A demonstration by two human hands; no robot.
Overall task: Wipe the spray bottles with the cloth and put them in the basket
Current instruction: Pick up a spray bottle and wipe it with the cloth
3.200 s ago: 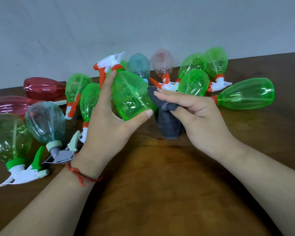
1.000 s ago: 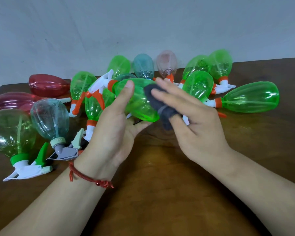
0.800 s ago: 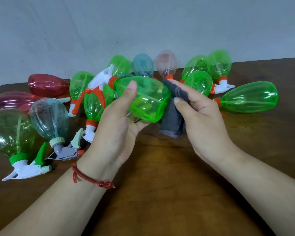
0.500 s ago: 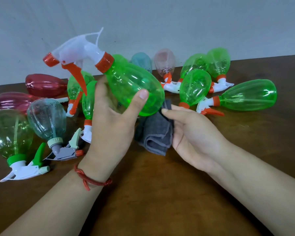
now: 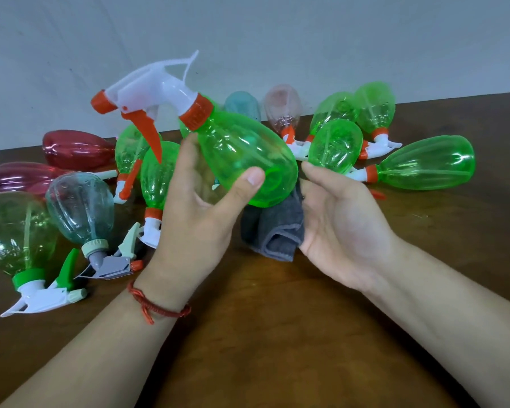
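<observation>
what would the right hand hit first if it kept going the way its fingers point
The right hand points left at the cloth, which it seems to touch; the base of the held bottle is just above, though depth is unclear.

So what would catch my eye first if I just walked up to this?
Most likely the bright green spray bottle, held up at the centre in the left hand, its white and orange spray head pointing up and left. Just under it a grey cloth rests against the open right hand. Behind, more bottles, green, red and bluish, lie scattered across the brown table.
</observation>
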